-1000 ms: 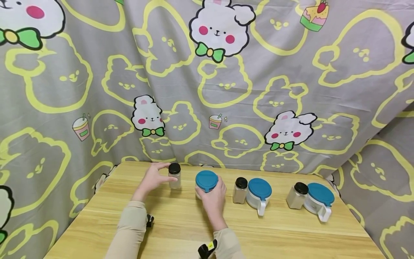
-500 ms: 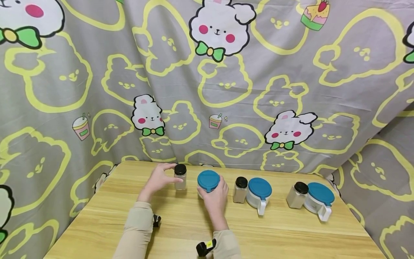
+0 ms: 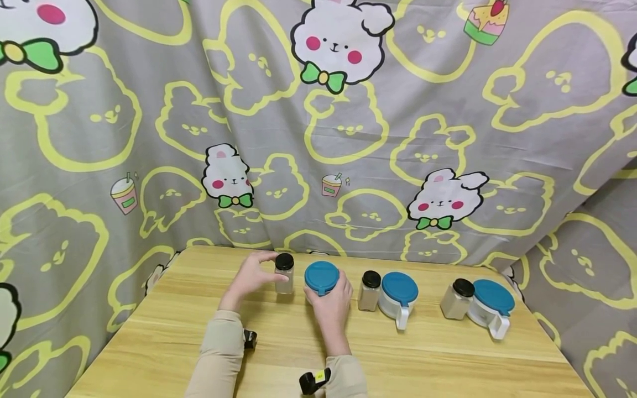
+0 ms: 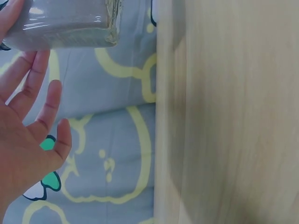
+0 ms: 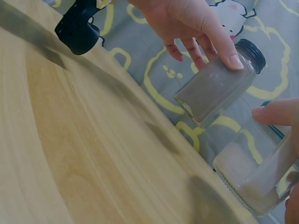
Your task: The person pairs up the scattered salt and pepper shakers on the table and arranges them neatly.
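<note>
My left hand (image 3: 252,275) grips a square glass spice jar (image 3: 284,281) with a black cap, thumb on the near side. In the right wrist view this spice jar (image 4: 70,25) hangs upright just above the table, with powder inside. To its right, my right hand (image 3: 332,301) holds a round clear pot with a blue lid (image 3: 321,276), fingers and thumb around its sides. Pale contents show low in the pot (image 5: 247,177) in the right wrist view; its handle is hidden. A narrow gap separates the jar and the pot.
On the wooden table (image 3: 423,359), another spice jar (image 3: 369,291) stands beside a blue-lidded pot (image 3: 399,293) with a white handle. Farther right is a second such pair, a spice jar (image 3: 457,300) and a pot (image 3: 491,304). A patterned curtain (image 3: 348,138) hangs behind the table.
My left hand has carried the spice jar rightward, closer to the pot. My right hand and the pot have shifted slightly right. The other jars and pots stay in place.
</note>
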A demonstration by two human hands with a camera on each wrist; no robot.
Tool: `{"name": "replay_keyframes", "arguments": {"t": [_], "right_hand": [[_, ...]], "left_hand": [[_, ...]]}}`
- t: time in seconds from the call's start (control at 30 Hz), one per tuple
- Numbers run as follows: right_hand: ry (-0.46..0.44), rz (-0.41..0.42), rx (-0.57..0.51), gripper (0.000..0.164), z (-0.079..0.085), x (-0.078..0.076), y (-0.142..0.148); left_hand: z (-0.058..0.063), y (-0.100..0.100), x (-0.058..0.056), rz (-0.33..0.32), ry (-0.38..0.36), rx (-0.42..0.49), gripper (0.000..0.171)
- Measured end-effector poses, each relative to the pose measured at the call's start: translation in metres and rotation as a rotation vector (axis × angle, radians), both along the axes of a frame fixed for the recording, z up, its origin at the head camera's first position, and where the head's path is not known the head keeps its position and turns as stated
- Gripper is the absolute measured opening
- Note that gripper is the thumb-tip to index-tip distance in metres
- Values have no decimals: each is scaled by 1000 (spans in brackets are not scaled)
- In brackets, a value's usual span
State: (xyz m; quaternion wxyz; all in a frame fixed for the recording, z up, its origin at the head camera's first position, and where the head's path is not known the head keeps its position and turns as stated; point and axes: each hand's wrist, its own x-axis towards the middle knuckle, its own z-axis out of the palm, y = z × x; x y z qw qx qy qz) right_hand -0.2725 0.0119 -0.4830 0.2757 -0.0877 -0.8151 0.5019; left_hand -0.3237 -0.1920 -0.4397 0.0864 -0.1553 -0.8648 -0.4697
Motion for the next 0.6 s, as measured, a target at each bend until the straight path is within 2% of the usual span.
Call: {"name": "replay_keyframes", "arguments": {"t": [0.4, 0.6], "right_hand": [[11, -6, 0, 94, -3, 5, -1], [30, -14, 7, 94, -6, 4, 0]], "left_hand": [[-7, 5, -2, -28, -20, 42, 61], [-11, 5, -2, -20, -28, 38, 62]]}}
